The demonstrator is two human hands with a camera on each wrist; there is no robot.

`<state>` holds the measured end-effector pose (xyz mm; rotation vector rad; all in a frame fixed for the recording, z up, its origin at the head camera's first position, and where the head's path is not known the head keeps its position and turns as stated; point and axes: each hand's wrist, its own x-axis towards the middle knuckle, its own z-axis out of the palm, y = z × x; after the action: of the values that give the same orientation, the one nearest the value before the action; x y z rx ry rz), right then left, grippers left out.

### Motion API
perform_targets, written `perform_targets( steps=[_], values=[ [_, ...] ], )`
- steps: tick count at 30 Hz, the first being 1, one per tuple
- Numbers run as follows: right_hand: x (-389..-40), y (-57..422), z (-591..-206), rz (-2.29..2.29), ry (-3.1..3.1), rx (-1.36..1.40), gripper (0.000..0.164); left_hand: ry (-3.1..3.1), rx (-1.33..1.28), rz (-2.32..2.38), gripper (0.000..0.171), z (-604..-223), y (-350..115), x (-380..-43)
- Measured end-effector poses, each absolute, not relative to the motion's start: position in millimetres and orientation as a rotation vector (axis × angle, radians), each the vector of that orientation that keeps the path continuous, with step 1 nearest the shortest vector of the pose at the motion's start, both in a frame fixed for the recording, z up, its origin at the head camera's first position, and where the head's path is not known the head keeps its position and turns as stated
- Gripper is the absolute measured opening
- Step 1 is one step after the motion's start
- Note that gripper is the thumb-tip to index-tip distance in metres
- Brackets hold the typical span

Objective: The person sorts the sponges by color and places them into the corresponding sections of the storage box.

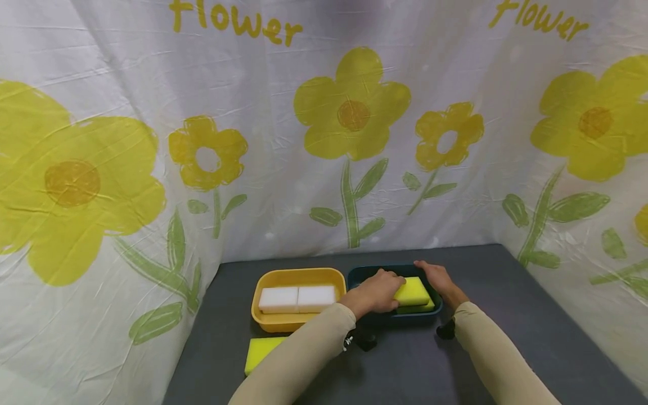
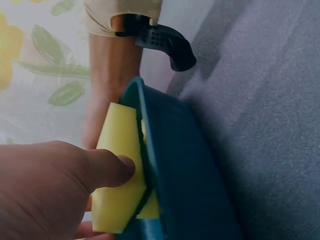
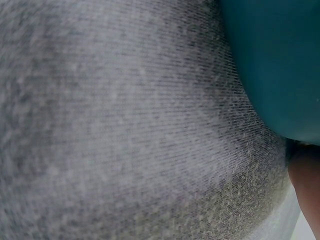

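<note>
In the head view my left hand (image 1: 376, 291) grips a yellow sponge (image 1: 413, 292) at the right end of a dark teal tray (image 1: 405, 319). Its thumb presses on the sponge's yellow face in the left wrist view, where the dark green scouring layer also shows. Beneath it, a second yellow sponge (image 1: 429, 306) lies in the tray. My right hand (image 1: 439, 278) lies along the tray's right end, fingers extended towards the far corner. Only a small part of that hand shows in the right wrist view, beside the tray's outer wall.
Left of the teal tray stands a yellow tray (image 1: 288, 325) with two white sponges (image 1: 297, 297) side by side. Another yellow sponge (image 1: 262, 351) lies in front, partly behind my left sleeve. A flower-printed curtain (image 1: 273, 225) backs the dark grey table (image 1: 395, 371).
</note>
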<state>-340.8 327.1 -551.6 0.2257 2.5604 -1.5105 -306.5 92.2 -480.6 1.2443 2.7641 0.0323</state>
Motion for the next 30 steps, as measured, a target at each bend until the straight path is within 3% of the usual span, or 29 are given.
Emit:
perform_targets(
  steps=[21, 30],
  values=[
    [-343.4, 325.8, -554.2, -1.503, 2.551, 0.248, 0.064, 2.808, 1.246, 0.132, 0.058, -508.5, 107.0, -315.1],
    [-340.3, 327.0, -552.0, -1.501, 2.571, 0.263, 0.064, 2.859, 1.261, 0.203, 0.067, -506.0, 96.1, -309.6]
  ],
)
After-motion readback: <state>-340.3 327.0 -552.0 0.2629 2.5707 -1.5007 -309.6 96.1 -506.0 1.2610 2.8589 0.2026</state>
